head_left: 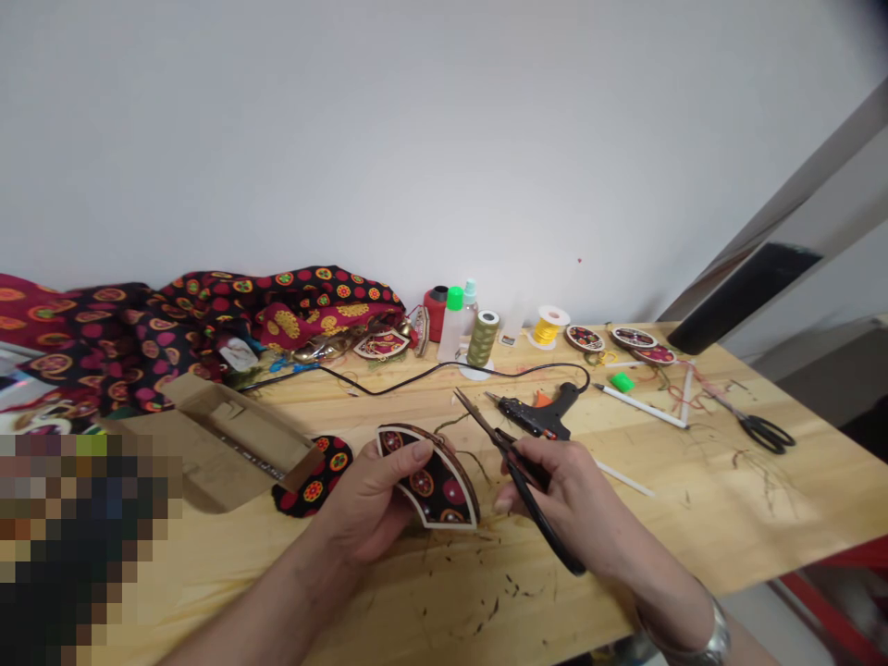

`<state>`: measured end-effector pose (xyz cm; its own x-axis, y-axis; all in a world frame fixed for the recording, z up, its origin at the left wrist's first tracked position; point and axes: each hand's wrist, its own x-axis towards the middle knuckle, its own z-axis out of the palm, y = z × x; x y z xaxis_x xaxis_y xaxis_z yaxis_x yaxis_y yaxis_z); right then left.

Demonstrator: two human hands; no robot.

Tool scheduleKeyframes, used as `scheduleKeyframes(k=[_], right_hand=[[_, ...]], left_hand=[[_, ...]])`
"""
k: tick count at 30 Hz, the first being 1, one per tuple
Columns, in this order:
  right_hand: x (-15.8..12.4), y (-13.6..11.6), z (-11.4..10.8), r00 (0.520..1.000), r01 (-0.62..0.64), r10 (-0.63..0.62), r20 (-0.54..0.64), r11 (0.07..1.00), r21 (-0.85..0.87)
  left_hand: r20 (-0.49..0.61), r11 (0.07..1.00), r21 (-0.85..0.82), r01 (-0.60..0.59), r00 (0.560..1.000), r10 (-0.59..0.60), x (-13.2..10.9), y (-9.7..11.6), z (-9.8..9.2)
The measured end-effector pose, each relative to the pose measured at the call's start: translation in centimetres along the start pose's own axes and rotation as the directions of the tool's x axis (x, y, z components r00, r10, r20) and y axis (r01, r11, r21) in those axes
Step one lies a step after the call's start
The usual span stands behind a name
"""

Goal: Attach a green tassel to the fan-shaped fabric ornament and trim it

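My left hand [378, 504] is closed round a fan-shaped piece [434, 481] covered in black fabric with red and yellow dots, held just above the wooden table [694, 499]. My right hand [565, 495] grips black scissors [510, 462], blades pointing up and left, their tips just right of the piece's upper edge. A black glue gun [537, 414] lies just behind the scissors, its cord running left. A round scrap of the same fabric [315, 476] lies left of my left hand.
An open cardboard box [222, 435] sits at the left, patterned cloth [173, 324] heaped behind it. Bottles and thread spools [462, 328] stand by the wall, covered discs [610, 340] to their right. A second pair of scissors [759, 430] and white sticks [642, 404] lie at right. Thread scraps litter the table.
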<state>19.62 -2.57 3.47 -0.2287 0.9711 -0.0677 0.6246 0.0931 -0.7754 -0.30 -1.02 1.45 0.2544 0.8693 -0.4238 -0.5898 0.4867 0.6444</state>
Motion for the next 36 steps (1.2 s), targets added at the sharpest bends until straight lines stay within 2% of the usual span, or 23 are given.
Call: scheduleKeyframes(k=[7,16,23,26,27,29,31,32,34,36], right_hand=[[0.1,0.2,-0.1,0.999,0.0,-0.004,0.05,0.996,0.084],[0.0,0.8,-0.4,0.999,-0.014,0.016,0.047,0.999,-0.042],[-0.3,1.2,-1.0,0.998,0.001,-0.002,-0.063,1.0,-0.013],[-1.0,2.3,-3.0,0.971,-0.034,-0.015,-0.241,0.98,-0.197],[-1.4,2.9,-3.9,0.946,-0.099,-0.001,-0.324,0.951,-0.292],[-2.3,4.7,-6.1,0.877,-0.355,0.116,-0.466,0.81,-0.467],[-3.2,7.0,-8.4,0.837,-0.526,0.259,-0.482,0.621,-0.581],[-3.6,8.3,-9.4,0.838,-0.538,0.294,-0.459,0.582,-0.61],[-4.2,10.8,-11.0,0.871,-0.491,0.34,-0.355,0.615,-0.617],[-4.5,12.8,-12.0,0.879,-0.475,0.363,-0.308,0.618,-0.626]], left_hand=[[-0.003,1.0,-0.007,-0.013,1.0,0.013,-0.1,0.0,0.1],[-0.015,1.0,-0.015,-0.012,1.0,0.012,0.0,0.1,0.2],[-0.061,0.999,-0.033,-0.009,0.998,0.007,0.1,0.2,0.1],[-0.074,0.999,-0.042,-0.01,0.997,0.007,0.1,0.3,0.3],[-0.076,0.999,-0.046,-0.013,0.997,0.01,0.0,0.3,0.3],[-0.079,0.999,-0.048,-0.018,0.997,0.014,0.0,0.3,0.4],[-0.087,0.998,-0.049,-0.026,0.996,0.021,0.0,0.3,0.4],[-0.092,0.998,-0.048,-0.032,0.995,0.028,0.0,0.2,0.5],[-0.1,0.998,-0.045,-0.043,0.994,0.038,0.0,0.1,0.5],[-0.095,0.999,-0.032,-0.042,0.995,0.039,0.0,0.1,0.6]])
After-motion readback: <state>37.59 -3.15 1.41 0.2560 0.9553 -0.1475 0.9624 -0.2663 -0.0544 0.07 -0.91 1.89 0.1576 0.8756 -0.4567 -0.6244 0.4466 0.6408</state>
